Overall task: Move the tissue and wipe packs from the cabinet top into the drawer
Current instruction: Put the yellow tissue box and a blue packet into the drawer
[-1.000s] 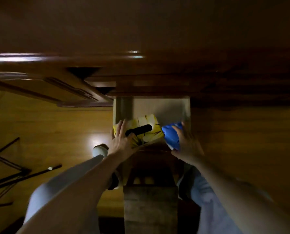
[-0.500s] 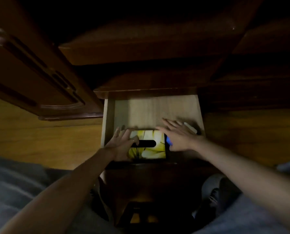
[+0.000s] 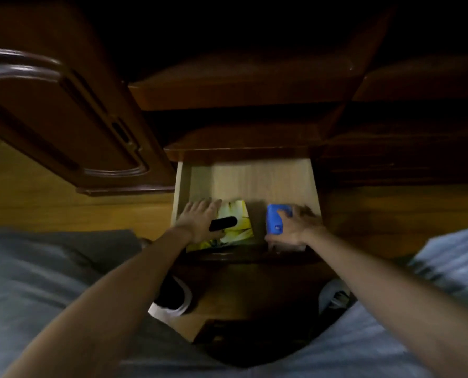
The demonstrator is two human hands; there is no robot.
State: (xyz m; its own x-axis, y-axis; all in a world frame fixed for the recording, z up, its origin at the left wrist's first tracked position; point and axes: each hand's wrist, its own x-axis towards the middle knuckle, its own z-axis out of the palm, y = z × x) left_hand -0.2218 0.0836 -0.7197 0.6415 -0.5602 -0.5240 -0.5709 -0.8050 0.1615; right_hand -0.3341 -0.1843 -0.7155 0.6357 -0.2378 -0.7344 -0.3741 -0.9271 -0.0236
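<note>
A pale wooden drawer (image 3: 249, 181) stands pulled out below the dark cabinet. Inside it, at the front left, lies a yellow tissue pack (image 3: 239, 223) with a black oval slot. My left hand (image 3: 200, 221) rests flat on the pack's left side, fingers spread. At the front right of the drawer sits a blue wipe pack (image 3: 273, 221). My right hand (image 3: 295, 226) lies over its right part, fingers curled around it. The two packs lie apart with a dark gap between them.
An open dark wooden cabinet door (image 3: 72, 113) hangs at the left, close to the drawer's left wall. The drawer's dark front panel (image 3: 254, 257) is nearest me. Below are my knees in grey trousers and two shoes (image 3: 173, 298) on the wooden floor (image 3: 50, 203).
The blue pack has shifted right, away from the yellow pack, and shows more under my right hand. My left hand has slid further onto the yellow pack. The camera has moved lower and closer.
</note>
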